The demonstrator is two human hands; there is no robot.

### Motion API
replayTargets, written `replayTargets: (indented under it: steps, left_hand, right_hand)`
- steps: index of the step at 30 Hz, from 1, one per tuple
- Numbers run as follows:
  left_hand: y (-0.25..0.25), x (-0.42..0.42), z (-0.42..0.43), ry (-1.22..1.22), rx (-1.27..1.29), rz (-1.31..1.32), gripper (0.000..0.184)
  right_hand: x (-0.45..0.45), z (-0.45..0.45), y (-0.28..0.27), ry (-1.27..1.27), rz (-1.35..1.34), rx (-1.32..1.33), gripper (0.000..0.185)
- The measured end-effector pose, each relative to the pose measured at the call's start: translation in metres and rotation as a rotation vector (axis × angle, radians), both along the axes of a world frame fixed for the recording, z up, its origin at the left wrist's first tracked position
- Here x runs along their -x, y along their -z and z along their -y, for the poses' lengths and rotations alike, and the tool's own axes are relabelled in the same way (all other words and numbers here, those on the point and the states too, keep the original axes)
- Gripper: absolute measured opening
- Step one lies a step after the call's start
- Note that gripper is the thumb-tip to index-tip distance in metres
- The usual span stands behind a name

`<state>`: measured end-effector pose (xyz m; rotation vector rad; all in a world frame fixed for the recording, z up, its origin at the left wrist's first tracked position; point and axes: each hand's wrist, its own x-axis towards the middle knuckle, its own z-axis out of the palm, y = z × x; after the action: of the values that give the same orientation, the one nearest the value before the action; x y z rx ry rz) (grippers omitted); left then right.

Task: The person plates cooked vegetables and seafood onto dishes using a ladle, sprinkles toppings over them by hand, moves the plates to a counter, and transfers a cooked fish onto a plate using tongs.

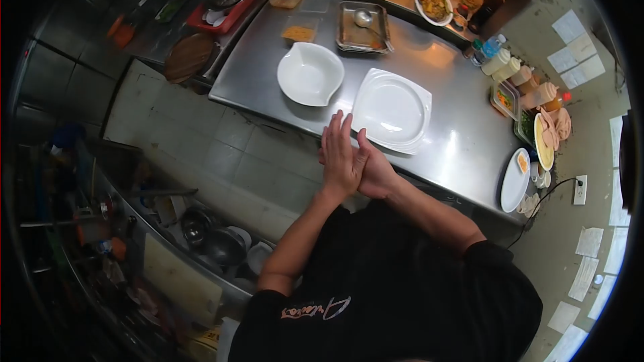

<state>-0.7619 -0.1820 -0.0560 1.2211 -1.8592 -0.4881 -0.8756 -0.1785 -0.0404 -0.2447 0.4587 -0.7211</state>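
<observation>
My left hand (343, 164) and my right hand (378, 173) meet palm to palm just off the front edge of the steel counter. The left fingers are stretched out and point toward the counter. Behind them the right fingers are partly hidden, while the right thumb stands up. No object shows between the hands. Nearest to them on the counter are a white square plate (392, 110) and, to its left, a deep white bowl (310, 75) with a pointed lip; both look bare.
A metal tray (363, 27) with a ladle (363, 19) lies behind the plate. Sauce bottles (506, 68) line the right wall, near an oval plate (515, 179). A plate of food (433, 5) rests on the pass shelf. At left are a red tray (225, 21) and a round wooden board (190, 57).
</observation>
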Motion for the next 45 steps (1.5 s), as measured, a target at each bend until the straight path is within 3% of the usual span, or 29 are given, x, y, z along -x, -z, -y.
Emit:
replayTargets:
  steps: [5, 6, 9, 12, 15, 19, 21, 24, 30, 33, 35, 37, 39, 42, 45]
  left_hand:
    - [0.021, -0.078, 0.022, -0.084, 0.067, 0.035, 0.072]
    - [0.033, -0.094, 0.025, -0.093, 0.017, -0.075, 0.067]
    - [0.075, -0.138, 0.024, -0.184, -0.25, -0.241, 0.057]
    - [0.113, -0.196, 0.015, -0.143, -0.553, 0.088, 0.044]
    - [0.15, -0.256, 0.016, 0.123, -0.92, -0.078, 0.037]
    - [0.067, -0.279, 0.044, -0.006, -1.092, 0.041, 0.036]
    - [0.05, -0.297, 0.07, -0.011, -1.105, -0.002, 0.037]
    - [0.042, -0.332, 0.112, -0.115, -1.07, -0.022, 0.036]
    - [0.002, -0.35, 0.212, -0.211, -0.837, -0.07, 0.032]
    - [0.032, -0.369, 0.27, -0.252, -0.533, -0.212, 0.029]
    - [0.011, -0.379, 0.321, -0.231, -0.408, -0.184, 0.026]
    - [0.01, -0.405, 0.378, -0.208, -0.511, -0.376, 0.026]
    - [0.003, -0.426, 0.441, -0.247, -0.523, -0.406, 0.027]
    - [0.009, -0.448, 0.535, -0.262, -0.504, -0.305, 0.033]
    - [0.021, -0.461, 0.604, -0.312, -0.551, -0.215, 0.038]
  right_hand:
    - [-0.038, 0.019, -0.027, -0.106, -0.056, 0.036, 0.092]
    - [-0.04, 0.024, -0.019, -0.168, -0.042, 0.074, 0.093]
    - [-0.055, 0.04, -0.021, -0.282, -0.121, 0.151, 0.091]
    - [-0.071, 0.073, -0.013, -0.459, -0.08, 0.259, 0.081]
    - [-0.092, 0.117, -0.017, -0.564, -0.152, 0.505, 0.066]
    - [-0.131, 0.185, -0.022, -0.637, -0.418, 0.808, 0.053]
    - [-0.147, 0.22, -0.034, -0.631, -0.552, 0.95, 0.052]
    - [-0.173, 0.272, -0.032, -0.595, -0.546, 1.046, 0.05]
    - [-0.2, 0.34, -0.047, -0.419, -0.688, 1.167, 0.045]
    - [-0.193, 0.356, -0.053, -0.435, -0.732, 1.075, 0.045]
    - [-0.192, 0.36, -0.048, -0.396, -0.758, 0.939, 0.043]
    - [-0.196, 0.363, -0.05, -0.393, -0.772, 0.764, 0.041]
    - [-0.213, 0.373, -0.052, -0.337, -0.762, 0.711, 0.038]
    - [-0.254, 0.399, -0.041, -0.199, -0.677, 0.58, 0.036]
    - [-0.282, 0.429, -0.035, -0.071, -0.82, 0.524, 0.036]
